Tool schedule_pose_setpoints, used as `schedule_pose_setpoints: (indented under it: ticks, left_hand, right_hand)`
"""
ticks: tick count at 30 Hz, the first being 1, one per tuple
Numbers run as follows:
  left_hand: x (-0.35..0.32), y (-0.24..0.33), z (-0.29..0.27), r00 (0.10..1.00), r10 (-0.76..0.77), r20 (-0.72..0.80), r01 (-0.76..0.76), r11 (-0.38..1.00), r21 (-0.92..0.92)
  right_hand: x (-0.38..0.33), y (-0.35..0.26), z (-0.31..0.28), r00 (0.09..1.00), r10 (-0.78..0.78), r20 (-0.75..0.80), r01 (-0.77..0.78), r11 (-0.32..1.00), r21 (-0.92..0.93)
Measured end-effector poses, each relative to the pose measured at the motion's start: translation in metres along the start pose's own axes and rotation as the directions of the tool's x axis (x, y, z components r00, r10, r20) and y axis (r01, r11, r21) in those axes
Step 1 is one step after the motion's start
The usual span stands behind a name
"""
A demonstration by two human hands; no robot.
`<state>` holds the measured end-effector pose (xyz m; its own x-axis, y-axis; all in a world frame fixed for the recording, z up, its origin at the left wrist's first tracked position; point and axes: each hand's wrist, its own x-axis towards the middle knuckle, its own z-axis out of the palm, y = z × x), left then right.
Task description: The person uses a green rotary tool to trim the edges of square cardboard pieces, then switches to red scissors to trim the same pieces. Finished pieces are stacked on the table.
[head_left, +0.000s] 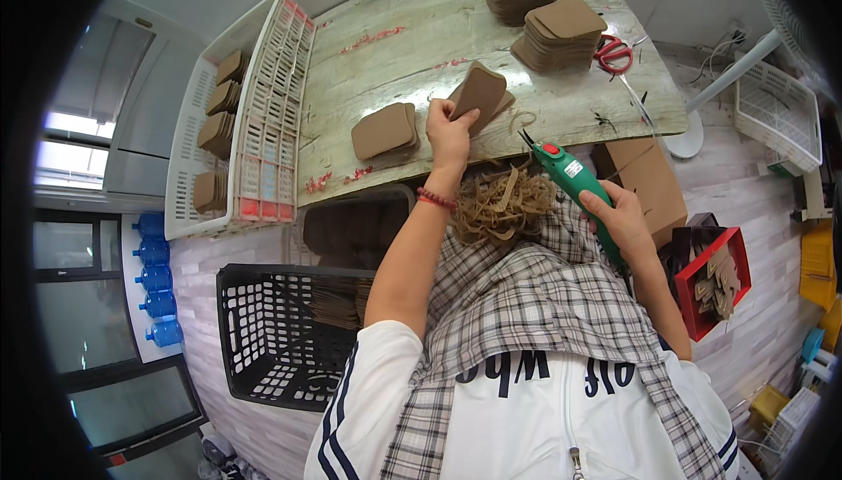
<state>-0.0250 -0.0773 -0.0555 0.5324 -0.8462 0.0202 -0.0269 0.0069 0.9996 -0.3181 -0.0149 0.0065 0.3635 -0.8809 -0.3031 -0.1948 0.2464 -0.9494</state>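
Note:
My left hand (pixel 449 138) grips a brown flat piece with rounded corners (pixel 482 92), tilted up over the near edge of the table; another such piece lies partly behind it. In my right hand (pixel 624 219) is a pair of green electric scissors (pixel 568 171), its blades pointing up and left, apart from the brown piece. To the left of my left hand lies a short stack of brown pieces (pixel 382 133). A tangle of brown trimmings (pixel 500 205) rests on my lap, over the checked apron (pixel 526 296).
Tall brown stacks (pixel 561 37) and red-handled scissors (pixel 616 56) occupy the table's (pixel 377 68) far right. A white crate (pixel 276 112) flanks its left side. Below are a black crate (pixel 263 331), a cardboard box (pixel 649 186) and a red bin (pixel 737 274) holding brown scraps.

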Motion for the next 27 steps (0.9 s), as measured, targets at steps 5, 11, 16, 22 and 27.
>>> schedule_pose_setpoints:
  ticks: [5,11,16,22,27]
  left_hand:
    - [-0.027,0.032,0.016,0.985,-0.159,0.069,0.156,0.633,-0.758]
    - [-0.04,0.044,0.034,0.975,-0.133,0.177,0.219,0.444,-0.869]
    - [-0.048,0.049,0.046,0.969,-0.161,0.187,0.236,0.384,-0.893]
    - [-0.057,0.038,0.054,0.956,-0.173,0.238,0.288,0.392,-0.874]
    - [-0.067,0.03,0.059,0.945,-0.135,0.296,0.326,0.424,-0.845]
  right_hand:
    - [-0.001,-0.009,0.008,0.997,-0.036,-0.066,0.039,0.998,0.052]
    - [-0.005,-0.021,0.015,0.991,-0.079,-0.105,0.089,0.992,0.09]
    - [-0.01,-0.027,0.013,0.992,-0.076,-0.1,0.085,0.993,0.082]
    - [-0.008,-0.028,0.011,0.991,-0.1,-0.093,0.11,0.988,0.106]
    - [-0.006,-0.033,0.009,0.989,-0.091,-0.116,0.108,0.982,0.154]
